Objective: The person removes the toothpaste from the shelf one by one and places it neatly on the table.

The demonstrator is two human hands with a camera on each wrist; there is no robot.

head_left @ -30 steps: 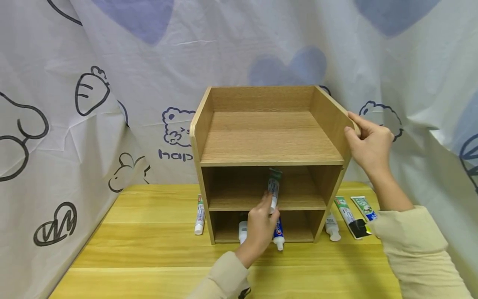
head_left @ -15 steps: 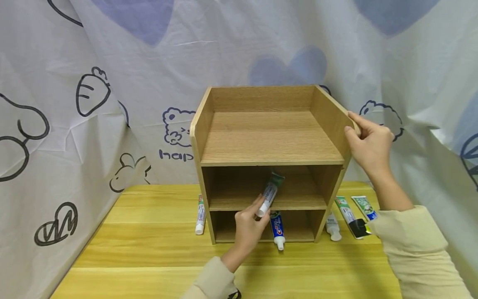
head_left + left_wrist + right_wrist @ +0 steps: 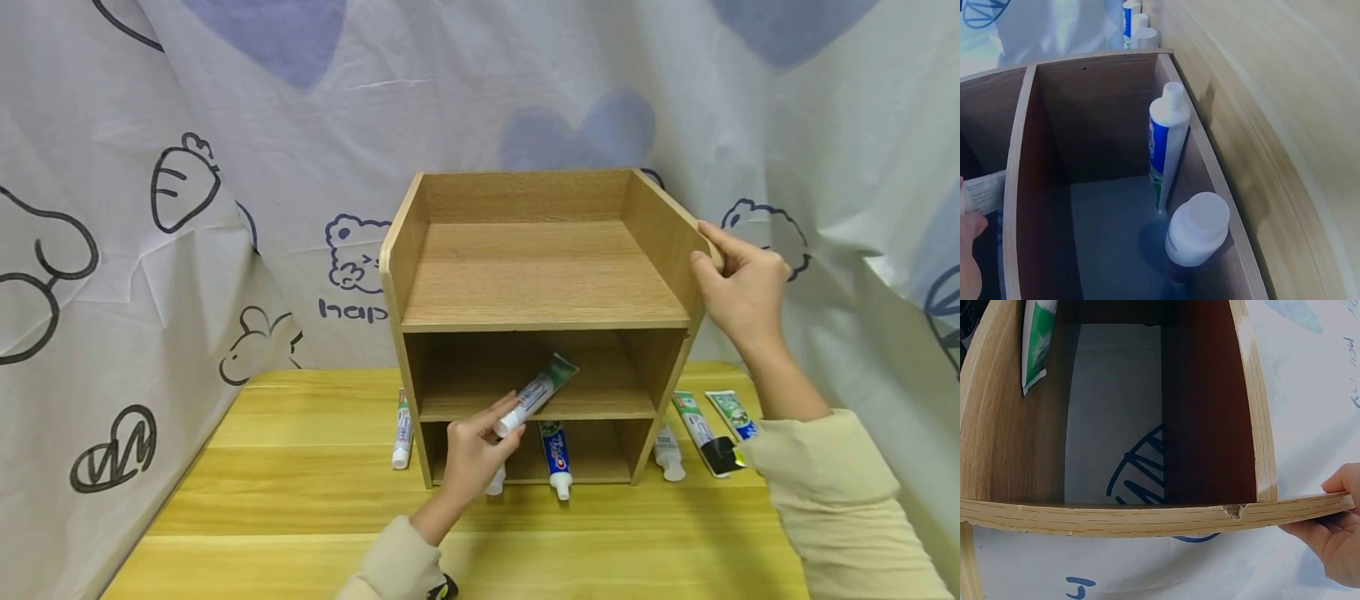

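The left fingers (image 3: pixel 486 416) pinch a tube (image 3: pixel 536 397) slanting up beyond them, the right fingers (image 3: pixel 729 242) grip the shelf (image 3: pixel 547 275), worktop (image 3: pixel 300 475) below, printed sheet (image 3: pixel 285 125) behind.

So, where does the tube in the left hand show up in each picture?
Head: the tube is just below and right of centre.
Left wrist: the tube is at the left edge, partly shown.
Right wrist: the tube is top left, mainly its green end.
Shared landmark: the wooden rack.
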